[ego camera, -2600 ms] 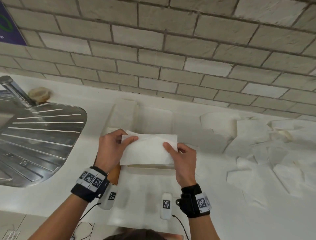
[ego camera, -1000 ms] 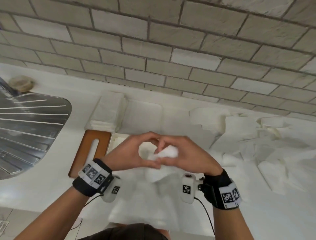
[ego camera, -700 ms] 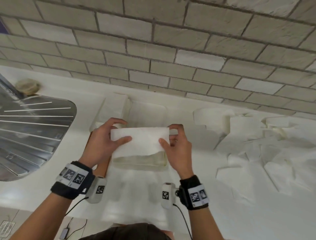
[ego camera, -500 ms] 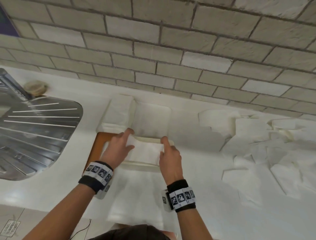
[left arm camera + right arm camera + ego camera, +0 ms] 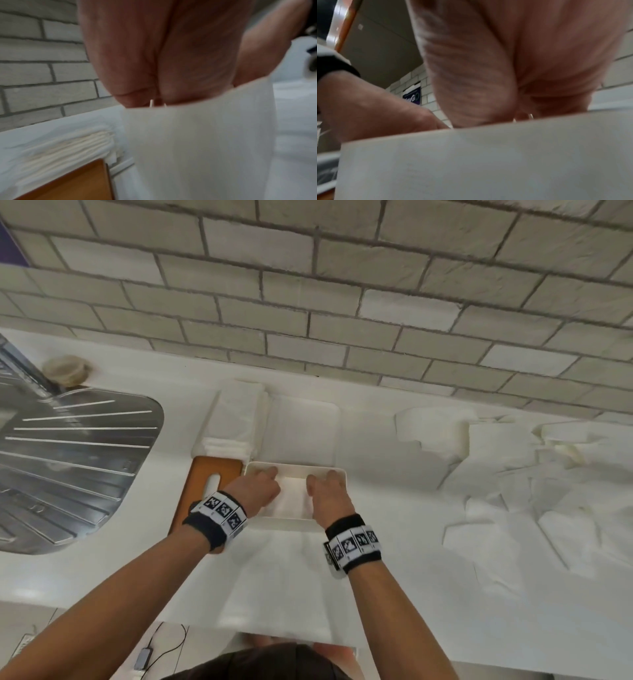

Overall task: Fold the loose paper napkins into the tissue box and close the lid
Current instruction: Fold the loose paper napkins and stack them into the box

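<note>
The white tissue box stands open on the counter in front of me. Both hands reach down into it at the two ends of a folded white napkin. My left hand holds the left end and my right hand holds the right end, with their fingers bent down inside the box. In the wrist views the box wall hides the fingertips of my left hand and my right hand. The wooden lid lies flat, left of the box.
A stack of folded napkins lies behind the lid. Several loose napkins are scattered over the counter to the right. A steel sink drainer is at the left. A brick wall runs along the back.
A second ago my hands folded the napkin in the air in front of me. They then carried it over the box and lowered it inside, and now both hands are down in the box.
</note>
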`<action>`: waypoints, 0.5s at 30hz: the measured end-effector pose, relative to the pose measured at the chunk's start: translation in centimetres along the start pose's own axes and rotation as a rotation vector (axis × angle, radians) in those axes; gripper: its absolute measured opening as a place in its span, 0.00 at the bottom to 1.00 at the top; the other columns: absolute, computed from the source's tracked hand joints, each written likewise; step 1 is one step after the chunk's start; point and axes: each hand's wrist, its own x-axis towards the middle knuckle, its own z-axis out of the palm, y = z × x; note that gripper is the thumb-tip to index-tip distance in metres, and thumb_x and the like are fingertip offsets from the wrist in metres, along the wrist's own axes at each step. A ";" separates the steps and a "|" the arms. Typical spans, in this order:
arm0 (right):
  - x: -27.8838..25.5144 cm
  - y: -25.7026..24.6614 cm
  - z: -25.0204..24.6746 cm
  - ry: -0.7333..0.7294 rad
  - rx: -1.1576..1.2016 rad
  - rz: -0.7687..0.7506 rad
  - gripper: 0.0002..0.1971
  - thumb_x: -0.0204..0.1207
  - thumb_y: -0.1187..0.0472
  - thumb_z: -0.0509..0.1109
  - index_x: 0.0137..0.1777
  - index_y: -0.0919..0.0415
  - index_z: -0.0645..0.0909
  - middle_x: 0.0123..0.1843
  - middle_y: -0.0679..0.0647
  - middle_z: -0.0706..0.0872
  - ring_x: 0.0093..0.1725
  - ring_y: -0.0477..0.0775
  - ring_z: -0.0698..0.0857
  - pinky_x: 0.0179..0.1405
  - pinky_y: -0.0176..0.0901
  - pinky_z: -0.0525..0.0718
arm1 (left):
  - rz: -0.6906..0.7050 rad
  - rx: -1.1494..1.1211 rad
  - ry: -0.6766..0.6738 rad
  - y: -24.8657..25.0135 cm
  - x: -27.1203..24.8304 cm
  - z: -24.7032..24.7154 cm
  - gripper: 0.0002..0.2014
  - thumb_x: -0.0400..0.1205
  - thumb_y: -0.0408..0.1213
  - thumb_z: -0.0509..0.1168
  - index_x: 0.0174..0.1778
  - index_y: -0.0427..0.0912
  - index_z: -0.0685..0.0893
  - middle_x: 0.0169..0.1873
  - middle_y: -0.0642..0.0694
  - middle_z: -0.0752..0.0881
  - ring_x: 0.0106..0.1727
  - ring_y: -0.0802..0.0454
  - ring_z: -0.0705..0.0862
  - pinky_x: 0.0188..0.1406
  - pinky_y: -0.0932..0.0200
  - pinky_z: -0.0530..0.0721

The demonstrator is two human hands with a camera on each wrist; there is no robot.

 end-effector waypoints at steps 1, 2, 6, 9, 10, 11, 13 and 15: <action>0.3 0.1 0.0 -0.004 0.001 -0.005 0.24 0.86 0.73 0.59 0.80 0.59 0.74 0.79 0.70 0.72 0.75 0.72 0.77 0.73 0.59 0.83 | -0.004 0.034 -0.016 0.1 0.2 0.0 0.14 0.82 0.20 0.66 0.60 0.38 0.84 0.77 0.38 0.71 0.71 0.35 0.79 0.55 0.48 0.83; 0.5 0.1 -0.2 -0.013 0.005 -0.007 0.25 0.86 0.73 0.58 0.81 0.59 0.73 0.78 0.70 0.74 0.75 0.70 0.77 0.72 0.58 0.83 | -0.005 0.056 -0.021 0.2 0.4 -0.3 0.15 0.82 0.20 0.65 0.62 0.37 0.84 0.77 0.37 0.71 0.72 0.34 0.80 0.59 0.46 0.84; -2.0 1.5 -2.7 0.118 0.151 -0.021 0.19 0.86 0.71 0.65 0.75 0.61 0.77 0.68 0.63 0.79 0.56 0.64 0.85 0.56 0.56 0.87 | -0.052 -0.090 0.124 1.1 -0.3 -1.1 0.15 0.82 0.28 0.73 0.61 0.47 0.82 0.66 0.46 0.78 0.63 0.41 0.85 0.53 0.50 0.85; -6.6 5.6 -4.1 0.461 0.341 0.014 0.11 0.87 0.60 0.72 0.66 0.53 0.80 0.59 0.53 0.84 0.48 0.57 0.88 0.43 0.51 0.88 | -0.091 -0.389 0.462 3.6 -2.2 -1.3 0.10 0.82 0.42 0.78 0.55 0.55 0.84 0.57 0.56 0.84 0.54 0.53 0.88 0.48 0.49 0.89; -8.1 7.7 -4.2 0.529 0.379 0.031 0.09 0.87 0.58 0.72 0.64 0.51 0.80 0.57 0.51 0.85 0.47 0.55 0.88 0.42 0.51 0.89 | -0.063 -0.504 0.561 5.0 -2.8 -1.2 0.09 0.83 0.42 0.78 0.54 0.55 0.85 0.54 0.58 0.86 0.51 0.57 0.88 0.47 0.51 0.90; -9.6 10.1 -4.1 0.555 0.408 0.064 0.08 0.86 0.56 0.73 0.62 0.49 0.80 0.57 0.49 0.85 0.48 0.53 0.89 0.41 0.51 0.89 | -0.022 -0.619 0.622 6.8 -3.5 -1.2 0.07 0.83 0.41 0.78 0.52 0.55 0.86 0.51 0.59 0.87 0.49 0.61 0.88 0.47 0.55 0.90; -12.0 16.2 -3.2 0.566 0.435 0.181 0.09 0.85 0.57 0.74 0.61 0.46 0.80 0.57 0.47 0.86 0.50 0.52 0.89 0.43 0.51 0.89 | 0.033 -0.784 0.661 10.5 -4.3 -1.3 0.07 0.83 0.36 0.78 0.49 0.53 0.88 0.47 0.61 0.90 0.49 0.62 0.90 0.48 0.64 0.90; -14.0 22.8 -2.1 0.596 0.454 0.340 0.13 0.82 0.63 0.76 0.62 0.49 0.81 0.59 0.53 0.87 0.54 0.59 0.90 0.50 0.54 0.89 | 0.062 -0.843 0.649 14.0 -4.1 -0.9 0.08 0.84 0.33 0.77 0.48 0.53 0.88 0.45 0.62 0.90 0.48 0.62 0.91 0.48 0.65 0.90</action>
